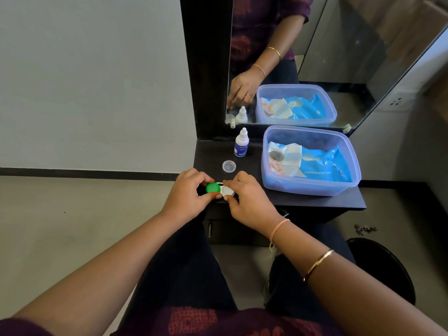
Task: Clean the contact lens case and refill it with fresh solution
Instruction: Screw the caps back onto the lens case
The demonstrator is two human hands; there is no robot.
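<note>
The contact lens case point(220, 189) lies at the front left of the dark table point(315, 201), with a green cap point(212, 188) on its left well and a white cap point(228, 190) on its right. My left hand point(188, 196) grips the green-capped side. Fingers of my right hand point(249, 201) pinch the white cap. A small white solution bottle point(241, 143) with a blue label stands upright behind the case. Between bottle and case lies a small clear round cap point(229, 165).
A translucent purple tub point(312, 187) holding a blue pack of wet wipes point(315, 162) sits on the table's right half. A mirror point(339, 57) stands at the back. A dark round stool point(383, 270) is on the floor at the right.
</note>
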